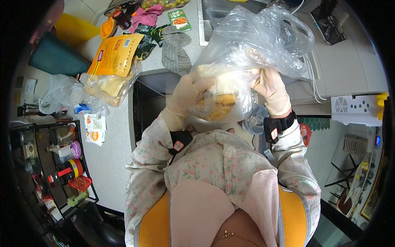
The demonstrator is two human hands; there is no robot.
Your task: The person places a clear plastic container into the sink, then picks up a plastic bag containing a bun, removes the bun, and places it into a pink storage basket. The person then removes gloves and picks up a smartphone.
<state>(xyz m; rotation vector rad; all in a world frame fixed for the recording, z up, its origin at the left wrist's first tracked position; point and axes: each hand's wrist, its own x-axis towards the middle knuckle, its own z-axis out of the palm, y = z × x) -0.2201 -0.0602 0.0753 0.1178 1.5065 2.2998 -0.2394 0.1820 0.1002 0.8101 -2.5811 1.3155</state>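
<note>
Both hands wear thin pale gloves and hold a clear plastic bag [256, 37] in front of the body. My left hand [189, 92] grips the bag's left side, its fingers partly behind the film. At the right side of the bag, my right hand [267, 85] has its fingers closed on the plastic. Yellow-brown food pieces [220, 106] show through the bottom of the bag, between the hands; glare hides part of them. The bag's loose upper part spreads over the sink's edge.
A steel sink [202, 34] lies behind the bag. On the counter [108, 166] to the left are a yellow food packet [115, 54], a grey striped cloth [175, 51], a green box [180, 20] and small sachets [95, 129]. A black rack [81, 154] holds jars and bottles.
</note>
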